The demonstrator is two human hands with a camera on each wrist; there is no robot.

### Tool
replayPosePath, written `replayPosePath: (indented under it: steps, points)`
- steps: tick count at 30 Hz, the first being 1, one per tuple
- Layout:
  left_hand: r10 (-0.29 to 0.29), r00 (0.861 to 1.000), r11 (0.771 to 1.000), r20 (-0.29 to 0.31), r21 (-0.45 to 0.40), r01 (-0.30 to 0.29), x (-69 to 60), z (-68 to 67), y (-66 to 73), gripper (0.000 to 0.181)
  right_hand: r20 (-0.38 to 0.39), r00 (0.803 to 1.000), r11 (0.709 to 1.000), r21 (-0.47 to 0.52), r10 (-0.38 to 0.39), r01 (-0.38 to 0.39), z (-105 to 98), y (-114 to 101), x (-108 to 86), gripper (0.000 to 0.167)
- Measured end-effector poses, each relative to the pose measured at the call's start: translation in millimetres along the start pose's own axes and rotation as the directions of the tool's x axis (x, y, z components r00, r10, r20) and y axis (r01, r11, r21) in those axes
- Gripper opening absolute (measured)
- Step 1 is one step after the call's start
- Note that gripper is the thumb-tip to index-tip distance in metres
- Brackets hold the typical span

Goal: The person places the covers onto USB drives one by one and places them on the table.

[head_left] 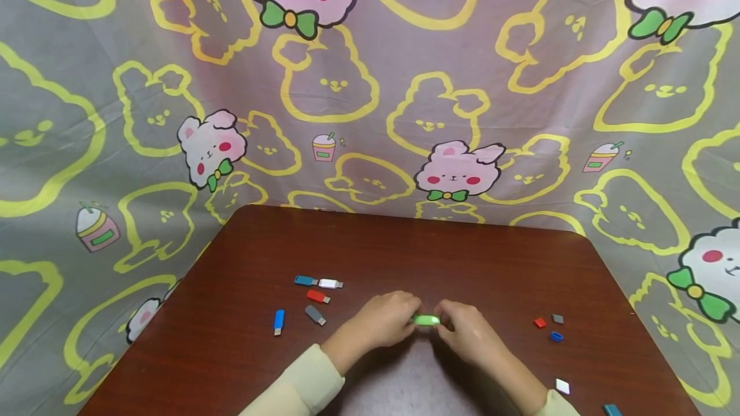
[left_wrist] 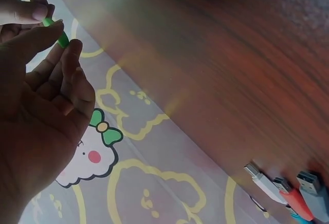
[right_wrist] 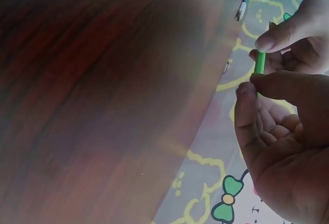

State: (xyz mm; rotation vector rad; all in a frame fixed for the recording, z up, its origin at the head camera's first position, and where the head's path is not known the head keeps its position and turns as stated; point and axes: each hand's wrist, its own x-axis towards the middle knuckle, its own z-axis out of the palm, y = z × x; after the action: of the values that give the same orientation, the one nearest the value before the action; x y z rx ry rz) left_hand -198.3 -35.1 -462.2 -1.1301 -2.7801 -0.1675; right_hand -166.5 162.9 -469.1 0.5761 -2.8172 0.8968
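A small green USB stick [head_left: 428, 320] is pinched at both ends, above the near middle of the table. My left hand [head_left: 388, 318] grips its left end between thumb and fingers. Its right end sits between the thumb and fingertips of my right hand [head_left: 469, 332]. In the left wrist view a green strip of the stick [left_wrist: 62, 40] shows between the fingers. The right wrist view shows the bare middle of the stick [right_wrist: 260, 63] between both hands. Fingers cover its ends, so I cannot tell whether its cap is on.
Left on the brown table [head_left: 405, 249] lie uncapped USB sticks: teal [head_left: 304, 280], white [head_left: 328, 284], red [head_left: 317, 296], grey [head_left: 315, 314] and blue [head_left: 279, 321]. At right lie caps: red [head_left: 540, 323], grey [head_left: 557, 318], blue [head_left: 557, 336], white [head_left: 563, 386], teal [head_left: 612, 410]. A patterned curtain [head_left: 370, 133] hangs behind.
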Motion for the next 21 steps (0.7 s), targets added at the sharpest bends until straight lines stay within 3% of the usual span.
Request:
replayPosePath:
  steps: [4,11,21]
  points:
    - [-0.009,1.0,0.999,0.013,0.042,0.009,1.7,0.5,0.6,0.016,0.002,1.0,0.999,-0.045,-0.02,0.021,0,1,1.8,0.021]
    - [-0.033,0.999,0.999,0.033,0.041,0.031,7.1,5.9,1.5,0.017,0.04,0.998,0.99,-0.136,-0.041,0.046,5,4,6.1,0.024]
    - [-0.057,0.994,0.997,0.093,0.053,0.052,13.9,8.9,5.6,0.018,0.06,0.997,0.983,-0.177,-0.046,0.056,10,5,10.2,0.026]
